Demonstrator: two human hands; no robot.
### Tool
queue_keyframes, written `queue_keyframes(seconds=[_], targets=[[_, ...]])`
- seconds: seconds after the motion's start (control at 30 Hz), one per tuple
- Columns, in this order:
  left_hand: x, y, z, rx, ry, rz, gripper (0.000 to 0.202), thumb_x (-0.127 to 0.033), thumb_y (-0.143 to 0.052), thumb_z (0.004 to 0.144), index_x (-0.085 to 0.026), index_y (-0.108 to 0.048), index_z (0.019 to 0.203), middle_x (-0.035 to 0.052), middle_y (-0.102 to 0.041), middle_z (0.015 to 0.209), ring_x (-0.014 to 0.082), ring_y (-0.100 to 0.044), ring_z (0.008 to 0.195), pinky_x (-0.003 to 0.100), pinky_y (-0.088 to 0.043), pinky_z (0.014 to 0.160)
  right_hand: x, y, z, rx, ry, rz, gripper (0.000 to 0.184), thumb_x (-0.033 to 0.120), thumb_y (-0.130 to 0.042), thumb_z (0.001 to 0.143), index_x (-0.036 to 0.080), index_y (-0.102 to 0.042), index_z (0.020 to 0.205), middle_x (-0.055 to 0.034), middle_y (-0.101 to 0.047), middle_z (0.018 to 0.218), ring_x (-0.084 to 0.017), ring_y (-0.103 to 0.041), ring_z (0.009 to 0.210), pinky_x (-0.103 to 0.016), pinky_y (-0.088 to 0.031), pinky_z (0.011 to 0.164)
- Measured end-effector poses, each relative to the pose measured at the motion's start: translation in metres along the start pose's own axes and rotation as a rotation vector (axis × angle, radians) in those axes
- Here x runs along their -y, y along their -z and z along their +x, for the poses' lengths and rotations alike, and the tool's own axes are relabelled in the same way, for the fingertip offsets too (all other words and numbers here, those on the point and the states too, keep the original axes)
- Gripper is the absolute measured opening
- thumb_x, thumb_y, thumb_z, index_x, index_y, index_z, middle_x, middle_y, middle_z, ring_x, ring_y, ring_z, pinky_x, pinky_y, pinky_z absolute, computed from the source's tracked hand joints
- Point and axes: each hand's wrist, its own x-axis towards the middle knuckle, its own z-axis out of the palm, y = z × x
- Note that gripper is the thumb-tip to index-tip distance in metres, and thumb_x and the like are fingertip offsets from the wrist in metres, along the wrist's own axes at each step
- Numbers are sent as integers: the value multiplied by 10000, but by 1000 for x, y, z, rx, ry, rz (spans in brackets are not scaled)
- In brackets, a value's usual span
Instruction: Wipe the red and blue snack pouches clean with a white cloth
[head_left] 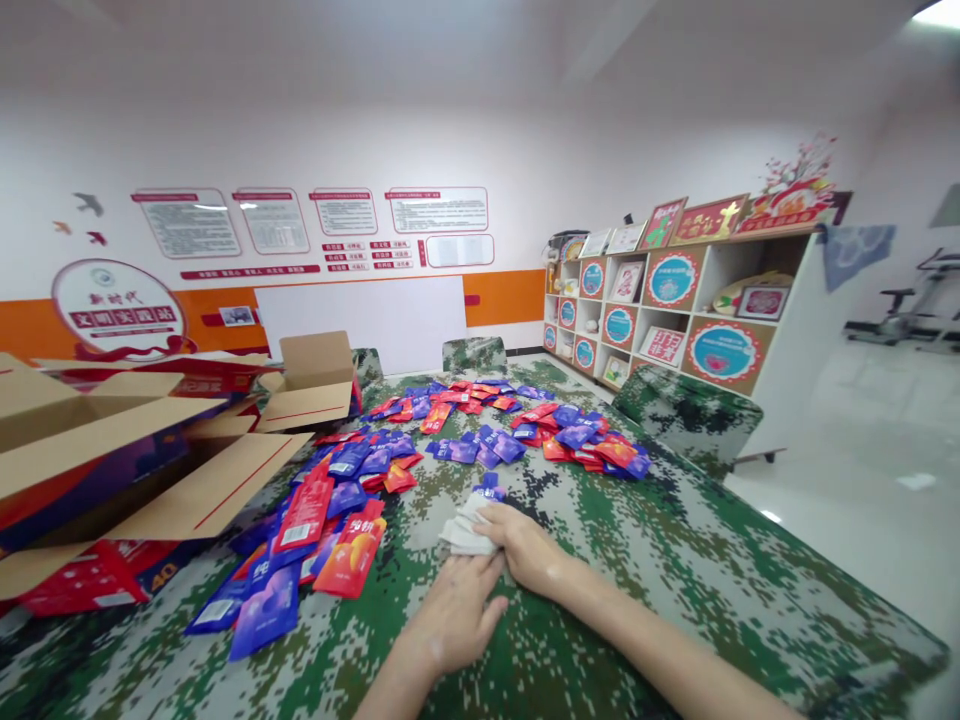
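Note:
In the head view a folded white cloth lies on the camouflage tablecloth in front of me. My right hand holds the cloth at its right side, fingers closed over it. Just beyond the cloth a purple packet shows partly; the rest of it is covered. My left hand lies palm down at the near edge of the cloth, its fingers stretched out and the thumb apart. To the left is a heap of red packets and purple packets.
Open cardboard boxes crowd the table's left side, flaps spread. More packets lie in piles at the far middle and right. Chairs with camouflage covers stand around the table. A cubby shelf stands behind at the right.

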Motion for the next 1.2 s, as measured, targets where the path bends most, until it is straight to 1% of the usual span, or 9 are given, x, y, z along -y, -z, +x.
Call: queue_keyframes(seconds=[0.13, 0.3, 0.5, 0.63, 0.7, 0.8, 0.93, 1.03, 1.2], targets=[[3, 0, 3, 33, -7, -28, 558, -366, -436, 887, -269, -252, 1406, 35, -318, 1433, 263, -266, 1305, 444, -210, 1080, -32, -6, 18, 73, -8, -53, 456, 142, -509, 758, 182, -577, 1206, -106, -497, 1322, -233, -425, 1225, -377, -307, 1047], [6, -1, 4, 73, 16, -28, 538, -378, -408, 897, -250, -277, 1402, 42, -278, 1456, 268, -148, 1353, 461, -175, 1087, -68, -14, 45, 28, -129, -124, 388, 103, -420, 818, 163, -618, 1147, -117, -541, 1271, -224, -483, 1161, -357, -350, 1002], [5, 0, 3, 60, 7, -23, 546, -374, -425, 890, -260, -272, 1402, 34, -295, 1448, 257, -153, 1353, 450, -171, 1090, -75, -11, 51, 13, -187, -90, 428, 72, -416, 783, 187, -633, 1133, -91, -564, 1251, -229, -514, 1135, -358, -373, 984], [5, 4, 5, 39, 7, -23, 537, -367, -490, 858, -266, -336, 1362, 47, -355, 1407, 261, -268, 1305, 444, -218, 1064, -69, 16, 39, -58, -210, -73, 582, -4, -375, 702, 212, -586, 1200, -63, -551, 1272, -205, -501, 1155, -359, -365, 996], [4, 6, 9, -18, 26, -15, 505, -335, -535, 827, -252, -399, 1306, 57, -387, 1370, 252, -338, 1255, 422, -248, 1045, -68, 31, 25, -94, -194, -96, 620, -14, -369, 688, 222, -561, 1229, -57, -532, 1292, -207, -471, 1183, -368, -346, 1013], [2, 8, 22, -143, 103, 27, 479, -319, -602, 766, -226, -453, 1212, 75, -396, 1323, 261, -355, 1218, 406, -275, 1015, -70, 42, -3, -84, -200, -167, 608, -11, -375, 694, 208, -564, 1229, -74, -523, 1299, -220, -444, 1204, -386, -327, 1028], [2, 3, 44, -212, 240, 84, 555, -415, -669, 691, -184, -459, 1149, 108, -469, 1169, 293, -427, 1103, 416, -333, 949, -80, 32, -29, -26, -242, -235, 613, -22, -376, 670, 174, -578, 1214, -108, -523, 1294, -228, -427, 1219, -399, -312, 1043], [3, -4, 58, -220, 299, 135, 483, -429, -650, 703, -153, -493, 1066, 121, -503, 1085, 303, -456, 1049, 419, -350, 927, -86, 22, -34, 4, -235, -284, 638, -26, -372, 657, 155, -552, 1242, -117, -514, 1302, -228, -409, 1235, -395, -305, 1052], [8, -5, 70, -187, 288, 109, 381, -189, -545, 750, -153, -490, 1126, 126, -556, 1046, 281, -505, 1019, 386, -380, 909, -93, 16, -35, 2, -208, -318, 655, -40, -358, 647, 144, -545, 1247, -127, -507, 1307, -224, -409, 1234, -403, -284, 1063]])
